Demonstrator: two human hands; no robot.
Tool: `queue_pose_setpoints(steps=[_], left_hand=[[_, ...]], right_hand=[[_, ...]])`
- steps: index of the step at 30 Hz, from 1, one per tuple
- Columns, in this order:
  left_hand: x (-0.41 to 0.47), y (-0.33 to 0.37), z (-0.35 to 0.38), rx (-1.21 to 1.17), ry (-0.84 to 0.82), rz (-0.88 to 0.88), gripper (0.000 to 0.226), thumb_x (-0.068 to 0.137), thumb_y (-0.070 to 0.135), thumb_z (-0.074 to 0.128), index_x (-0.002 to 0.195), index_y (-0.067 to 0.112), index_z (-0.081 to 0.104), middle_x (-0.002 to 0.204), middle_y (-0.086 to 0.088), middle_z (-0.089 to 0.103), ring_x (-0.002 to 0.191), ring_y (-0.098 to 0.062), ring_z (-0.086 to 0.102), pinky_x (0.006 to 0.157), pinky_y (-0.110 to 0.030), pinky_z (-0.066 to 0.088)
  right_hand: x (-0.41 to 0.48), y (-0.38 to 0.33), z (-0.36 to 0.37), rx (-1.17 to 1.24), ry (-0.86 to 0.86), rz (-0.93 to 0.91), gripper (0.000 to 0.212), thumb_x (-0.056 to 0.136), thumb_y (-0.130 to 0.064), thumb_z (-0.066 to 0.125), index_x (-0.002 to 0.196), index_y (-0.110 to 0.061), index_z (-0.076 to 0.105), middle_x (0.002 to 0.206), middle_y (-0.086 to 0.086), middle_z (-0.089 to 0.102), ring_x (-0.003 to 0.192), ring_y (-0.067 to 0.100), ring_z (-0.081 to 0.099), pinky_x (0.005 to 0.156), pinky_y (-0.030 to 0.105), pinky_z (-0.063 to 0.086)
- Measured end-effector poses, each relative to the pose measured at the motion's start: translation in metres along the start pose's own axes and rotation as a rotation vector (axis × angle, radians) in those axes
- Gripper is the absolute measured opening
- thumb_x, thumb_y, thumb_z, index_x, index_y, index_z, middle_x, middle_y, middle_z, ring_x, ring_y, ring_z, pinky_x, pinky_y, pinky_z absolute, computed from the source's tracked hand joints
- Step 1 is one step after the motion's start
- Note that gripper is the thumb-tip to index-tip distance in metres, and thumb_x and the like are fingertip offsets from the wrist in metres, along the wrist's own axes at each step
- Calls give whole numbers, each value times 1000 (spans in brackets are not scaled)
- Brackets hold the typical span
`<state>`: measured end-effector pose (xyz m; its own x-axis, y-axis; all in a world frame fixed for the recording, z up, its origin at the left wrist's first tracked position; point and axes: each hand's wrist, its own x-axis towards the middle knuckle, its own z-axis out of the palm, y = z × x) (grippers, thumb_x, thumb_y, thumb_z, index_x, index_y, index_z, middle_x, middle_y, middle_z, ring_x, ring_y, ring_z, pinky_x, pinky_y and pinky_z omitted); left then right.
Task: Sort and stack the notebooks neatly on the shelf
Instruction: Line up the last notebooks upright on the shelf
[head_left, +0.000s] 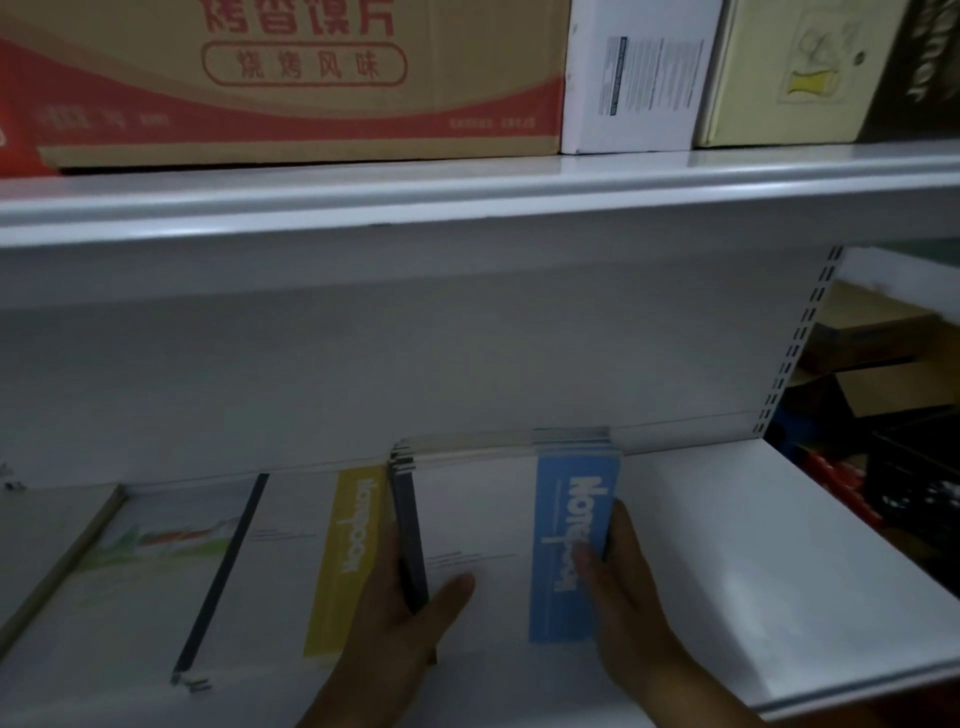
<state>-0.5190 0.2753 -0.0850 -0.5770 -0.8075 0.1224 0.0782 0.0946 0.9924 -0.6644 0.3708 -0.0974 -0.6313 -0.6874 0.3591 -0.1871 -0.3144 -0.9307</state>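
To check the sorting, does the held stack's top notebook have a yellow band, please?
No, the top notebook of the stack carries a blue band, not yellow.

Shop stockroom: white metal shelving (467, 208), printed cartons (291, 78), boxes (872, 364) behind.

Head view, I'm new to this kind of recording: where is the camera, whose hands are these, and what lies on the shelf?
There is no machine here. The single picture comes from a camera worn on a person's head, looking forward and down. The left hand and right hand grip a blue-banded stack of notebooks by its two sides, thumbs on the top cover, on the white shelf. To its left lie a yellow-banded notebook and a green-pictured notebook. Cartons stand on the upper shelf.
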Motion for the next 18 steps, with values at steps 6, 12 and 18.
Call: queue_pose_setpoints(steps=[6, 12, 18], left_hand=[[-7, 0, 17, 216, 196, 123, 48, 75, 39, 58, 98, 76, 40, 97, 56, 48, 91, 35, 44, 75, 11, 32], [3, -11, 14, 365, 198, 87, 19, 75, 52, 49, 93, 50, 43, 93, 33, 50, 82, 20, 48, 67, 4, 36], [26, 15, 11, 499, 87, -91, 28, 87, 51, 39, 95, 25, 44, 95, 12, 55, 87, -7, 55, 75, -18, 39]], right_hand=[[-8, 10, -1, -42, 2, -54, 34, 80, -20, 49, 111, -31, 50, 90, -32, 65, 83, -13, 60, 73, 2, 43], [-11, 9, -20, -209, -194, 38, 37, 82, -24, 42, 118, -34, 38, 103, -50, 53, 95, -26, 51, 79, -7, 34], [24, -10, -30, -39, -243, 298, 33, 85, -13, 60, 117, -21, 58, 108, -5, 72, 96, 10, 68, 73, 19, 53]])
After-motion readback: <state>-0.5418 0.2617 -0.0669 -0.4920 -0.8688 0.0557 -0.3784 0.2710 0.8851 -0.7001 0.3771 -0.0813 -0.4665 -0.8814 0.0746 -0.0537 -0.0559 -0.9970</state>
